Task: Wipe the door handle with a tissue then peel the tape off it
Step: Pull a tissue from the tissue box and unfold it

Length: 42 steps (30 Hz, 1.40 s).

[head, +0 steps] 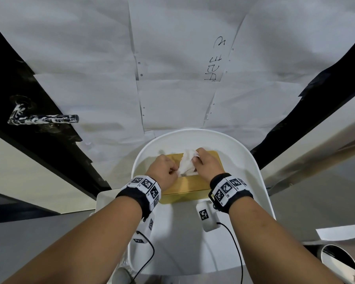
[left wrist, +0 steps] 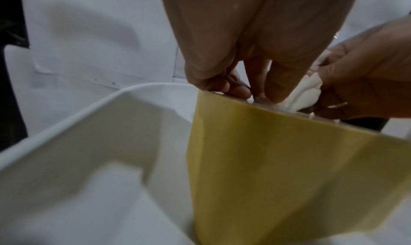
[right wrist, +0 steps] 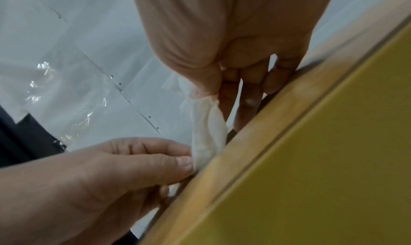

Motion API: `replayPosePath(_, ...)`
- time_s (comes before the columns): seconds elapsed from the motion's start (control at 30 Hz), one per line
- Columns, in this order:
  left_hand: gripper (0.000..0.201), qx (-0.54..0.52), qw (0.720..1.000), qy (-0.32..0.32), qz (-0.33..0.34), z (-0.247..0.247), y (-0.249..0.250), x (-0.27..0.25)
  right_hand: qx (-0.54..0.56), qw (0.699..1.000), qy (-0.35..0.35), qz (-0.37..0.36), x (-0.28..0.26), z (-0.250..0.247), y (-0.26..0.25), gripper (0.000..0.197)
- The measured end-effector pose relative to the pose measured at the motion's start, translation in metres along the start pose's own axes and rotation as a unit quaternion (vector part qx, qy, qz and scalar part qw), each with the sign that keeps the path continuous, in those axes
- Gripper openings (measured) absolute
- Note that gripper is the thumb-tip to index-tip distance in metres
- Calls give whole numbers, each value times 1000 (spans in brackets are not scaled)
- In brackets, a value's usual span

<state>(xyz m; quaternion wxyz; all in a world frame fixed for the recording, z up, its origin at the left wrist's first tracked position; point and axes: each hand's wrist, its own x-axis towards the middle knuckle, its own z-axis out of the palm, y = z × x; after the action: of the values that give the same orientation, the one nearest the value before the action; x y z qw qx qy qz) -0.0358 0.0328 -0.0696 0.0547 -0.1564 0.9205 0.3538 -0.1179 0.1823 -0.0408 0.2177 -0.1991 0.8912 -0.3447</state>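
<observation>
A white tissue point(head: 188, 161) sticks up from the slot of a yellow tissue box point(head: 184, 186) that lies in a white tray point(head: 254, 160). My left hand point(head: 165, 168) pinches the tissue's lower left part point(right wrist: 201, 153) with thumb and fingers. My right hand point(head: 205, 163) pinches its upper right part point(right wrist: 206, 99). In the left wrist view the tissue point(left wrist: 304, 92) shows between both hands above the box point(left wrist: 278, 161). The door handle point(head: 43, 118), dark with white tape and smears, juts out at the far left, well away from both hands.
The door is covered with white paper sheets point(head: 172, 68) bearing handwriting, between black frame strips point(head: 49, 130). A white device with a marker point(head: 206, 218) and cables lies in the tray's near part. A round metal object point(head: 340, 263) sits at the lower right.
</observation>
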Motion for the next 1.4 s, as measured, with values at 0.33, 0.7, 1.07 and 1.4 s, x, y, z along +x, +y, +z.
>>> replayPosePath(0.33,18,-129,991,31,-26,-14,5,0,129,992,11,-16,-6,-4,-17,26)
replayPosePath(0.7,14,-192,979,53,-36,-38,11,-12,107,993,26,-42,-11,-3,-42,35)
replayPosePath(1.07,10,-162,982,80,-47,-61,17,-37,105,993,52,13,-4,7,-69,20)
replayPosePath(1.4,15,-194,963,156,-100,-67,15,-39,106,994,2,27,-4,13,-68,30)
